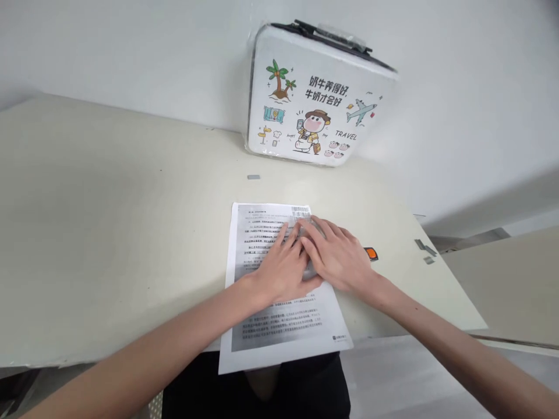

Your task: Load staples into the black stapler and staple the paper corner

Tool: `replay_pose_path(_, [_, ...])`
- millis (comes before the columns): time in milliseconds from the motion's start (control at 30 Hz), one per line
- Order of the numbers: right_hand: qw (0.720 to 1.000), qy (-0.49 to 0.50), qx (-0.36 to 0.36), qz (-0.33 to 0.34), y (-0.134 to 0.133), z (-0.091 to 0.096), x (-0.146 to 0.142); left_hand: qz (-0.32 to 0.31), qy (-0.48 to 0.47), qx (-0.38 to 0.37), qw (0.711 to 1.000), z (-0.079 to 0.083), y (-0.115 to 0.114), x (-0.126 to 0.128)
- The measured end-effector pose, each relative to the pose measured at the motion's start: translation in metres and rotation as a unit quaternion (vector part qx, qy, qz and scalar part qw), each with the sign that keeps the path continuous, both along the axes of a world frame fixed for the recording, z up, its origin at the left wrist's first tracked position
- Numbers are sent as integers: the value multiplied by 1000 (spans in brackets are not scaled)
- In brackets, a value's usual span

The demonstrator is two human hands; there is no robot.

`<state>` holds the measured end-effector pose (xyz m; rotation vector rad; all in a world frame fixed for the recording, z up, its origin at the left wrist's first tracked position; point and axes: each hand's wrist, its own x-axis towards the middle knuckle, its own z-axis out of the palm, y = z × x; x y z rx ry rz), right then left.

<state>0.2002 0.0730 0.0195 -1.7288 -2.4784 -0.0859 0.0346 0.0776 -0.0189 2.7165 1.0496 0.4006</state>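
Filling most of the view, a pale table [109, 233] stands before a white wall [131, 46]. At its far side a white case [318, 105] leans back, black handle on top, its front printed with a cartoon cow, palm trees and a plane. Dark trousers [305, 390] show below the table's near edge. Two bare forearms come in from the lower corners and slant inward, meeting in the middle.

A printed sheet of paper [283, 326] lies under the hands, its bottom edge reaching past the near edge of the table, over the lap. The right hand [343, 256] is palm down, knuckles raised, fingers bent and pointing up and leftward. The left hand [283, 270] is also palm down, its fingers slightly spread and slanting up to the right, its thumb stretched toward the right hand. The two hands meet, the right one's thumb side lapping the left one's fingers. Something clear [310, 271] shows between them on the paper, mostly covered; whether the fingers grasp it or only press on it, one cannot tell.

Just beside the right hand sits an orange and black object [371, 254], partly hidden. Small grey pieces [425, 247] lie near the table's right edge, and a grey strip [253, 177] lies between the paper and the case.
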Motion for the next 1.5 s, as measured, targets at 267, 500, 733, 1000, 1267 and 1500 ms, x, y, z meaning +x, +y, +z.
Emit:
replay_pose_path(267, [979, 175, -5, 106, -21, 9, 57, -3, 13, -14, 1000, 2, 2, -17])
replay_pose_path(500, [979, 202, 19, 35, -55, -12, 110, -8, 27, -6, 1000, 12, 2, -32])
replay_pose_path(733, [945, 319, 10, -72, -79, -28, 145, 68, 37, 11, 997, 28, -31, -62])
replay_pose_path(1000, [895, 432, -42, -106, -80, -29, 154, 135, 72, 19, 988, 26, -85, -152])
replay_pose_path(1267, [875, 473, -45, -95, -79, -27, 155, 113, 108, 31, 987, 29, -85, -143])
replay_pose_path(1500, [870, 483, -41, -92, -77, -25, 155, 116, 103, 22, 988, 28, -50, -114])
